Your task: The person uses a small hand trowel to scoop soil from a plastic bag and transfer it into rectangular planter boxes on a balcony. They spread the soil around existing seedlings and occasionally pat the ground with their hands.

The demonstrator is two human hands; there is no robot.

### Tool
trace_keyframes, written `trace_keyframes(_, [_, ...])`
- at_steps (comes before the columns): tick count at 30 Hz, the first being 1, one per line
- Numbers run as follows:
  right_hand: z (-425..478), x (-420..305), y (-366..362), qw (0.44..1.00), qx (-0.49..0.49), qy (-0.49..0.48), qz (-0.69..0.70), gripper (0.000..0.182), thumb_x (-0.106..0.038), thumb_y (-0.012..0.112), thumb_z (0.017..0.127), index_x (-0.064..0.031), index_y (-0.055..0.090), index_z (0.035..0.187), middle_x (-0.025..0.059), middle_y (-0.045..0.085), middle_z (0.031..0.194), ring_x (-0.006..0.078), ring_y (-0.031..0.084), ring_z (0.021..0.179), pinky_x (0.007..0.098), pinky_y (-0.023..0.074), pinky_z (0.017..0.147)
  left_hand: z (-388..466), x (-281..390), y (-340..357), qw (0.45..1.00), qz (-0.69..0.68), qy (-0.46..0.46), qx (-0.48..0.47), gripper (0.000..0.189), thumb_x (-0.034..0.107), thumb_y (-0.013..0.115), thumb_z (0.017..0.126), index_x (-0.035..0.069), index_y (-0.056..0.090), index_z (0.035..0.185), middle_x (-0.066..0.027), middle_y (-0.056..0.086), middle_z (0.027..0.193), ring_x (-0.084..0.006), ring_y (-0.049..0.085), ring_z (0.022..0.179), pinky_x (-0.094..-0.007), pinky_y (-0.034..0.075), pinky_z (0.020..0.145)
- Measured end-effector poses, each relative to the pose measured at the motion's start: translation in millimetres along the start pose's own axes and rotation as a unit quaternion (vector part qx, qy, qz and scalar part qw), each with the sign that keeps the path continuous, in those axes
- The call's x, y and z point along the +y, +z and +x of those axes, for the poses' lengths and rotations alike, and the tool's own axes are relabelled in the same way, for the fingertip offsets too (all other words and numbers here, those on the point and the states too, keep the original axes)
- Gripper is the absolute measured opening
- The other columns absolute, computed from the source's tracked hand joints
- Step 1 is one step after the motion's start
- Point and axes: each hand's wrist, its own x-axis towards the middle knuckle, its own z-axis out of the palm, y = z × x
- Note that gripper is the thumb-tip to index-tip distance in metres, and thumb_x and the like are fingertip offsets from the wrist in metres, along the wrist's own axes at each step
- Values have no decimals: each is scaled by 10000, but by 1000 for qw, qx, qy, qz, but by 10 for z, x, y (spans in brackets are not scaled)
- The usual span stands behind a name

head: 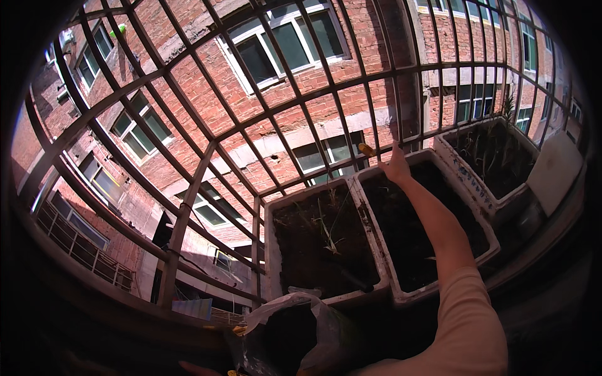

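My right hand (396, 165) reaches to the far rim of the middle foam planter box (489, 251), against the metal bars. By its fingertips is a small yellow object (366, 150), and whether the hand grips it is unclear. Part of my left hand (195, 368) shows dimly at the bottom edge; its fingers are mostly hidden in shadow. Nearer me stands an open plastic bag (324, 324) with a dark inside. Thin green plants (327, 230) grow from dark soil in the left planter box (273, 254).
A metal window cage (291, 105) surrounds the boxes. A third planter box (505, 202) with taller plants stands at the right, beside a pale flat board (556, 171). Outside the bars is a brick building (263, 110) with white-framed windows.
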Motion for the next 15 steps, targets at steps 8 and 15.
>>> trace_keyframes(8, [-1356, -458, 521, 933, -345, -26, 103, 236, -198, 477, 806, -7, 596, 734, 107, 617, 625, 199, 615, 508, 341, 494, 573, -32, -273, 13, 1000, 22, 1, -18, 574, 125, 539, 857, 3, 238, 1330, -230, 406, 1241, -311, 515, 1043, -372, 479, 828])
trace_keyframes(15, [-1936, -429, 216, 962, -270, -33, -3, 167, -191, 552, 751, -36, 608, 722, 131, 616, 693, 282, 606, 650, 386, 474, 616, -23, -265, 95, 997, 47, 52, 21, 583, 125, 539, 858, -9, 225, 1331, -240, 394, 1246, -303, 515, 1046, -360, 482, 822])
